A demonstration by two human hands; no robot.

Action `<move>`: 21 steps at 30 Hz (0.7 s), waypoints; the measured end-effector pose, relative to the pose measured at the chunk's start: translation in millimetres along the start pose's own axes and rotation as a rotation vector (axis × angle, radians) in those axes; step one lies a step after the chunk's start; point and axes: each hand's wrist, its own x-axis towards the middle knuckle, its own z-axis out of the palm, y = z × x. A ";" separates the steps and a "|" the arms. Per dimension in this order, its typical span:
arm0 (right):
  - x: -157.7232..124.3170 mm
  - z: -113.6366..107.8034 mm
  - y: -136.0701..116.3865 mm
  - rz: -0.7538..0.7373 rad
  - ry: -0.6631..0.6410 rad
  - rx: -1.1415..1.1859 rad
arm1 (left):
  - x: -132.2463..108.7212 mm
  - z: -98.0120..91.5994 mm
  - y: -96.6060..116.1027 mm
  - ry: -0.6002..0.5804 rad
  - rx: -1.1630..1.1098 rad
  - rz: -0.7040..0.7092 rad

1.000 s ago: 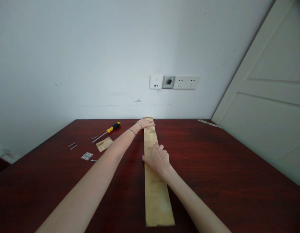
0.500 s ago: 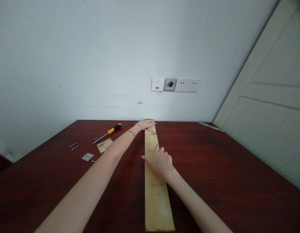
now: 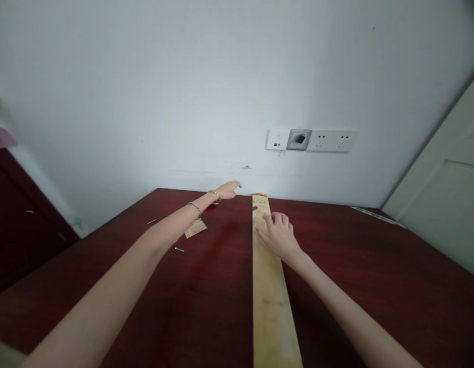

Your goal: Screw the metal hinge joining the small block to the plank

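Note:
A long pale wooden board point(image 3: 275, 306) lies on the dark red table, running from the near edge back toward the wall. My right hand point(image 3: 281, 237) rests over its far half, with thumb apart and fingers loosely bent. To the left of the board's far end, my left hand point(image 3: 228, 189) is held off the board near the wall, its thumb and fingers parted and holding nothing I can see. Under my left forearm a small wood piece point(image 3: 196, 228) is partly covered. A screw point(image 3: 179, 249) lies beside that arm. The screwdriver and hinge are hidden behind the arm.
Another small metal fastener point(image 3: 152, 221) lies at the table's left. A patterned strip point(image 3: 377, 215) lies along the back right edge. Wall sockets point(image 3: 332, 141) sit above the table, and a white door point(image 3: 451, 199) stands at the right.
My left hand has lifted off the board's far end and moved left. My right hand has slid farther up the board. The view has shifted left.

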 end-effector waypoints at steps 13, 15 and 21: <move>29.0 11.7 -6.8 -0.185 0.024 0.157 | -116.3 -42.1 -39.0 -0.212 0.233 0.138; 30.4 10.6 -5.5 -0.201 0.008 0.172 | -131.8 -46.1 -34.8 -0.296 0.324 0.197; 36.5 5.8 -1.5 -0.217 0.002 0.234 | -159.0 -45.3 -27.5 -0.350 0.295 0.051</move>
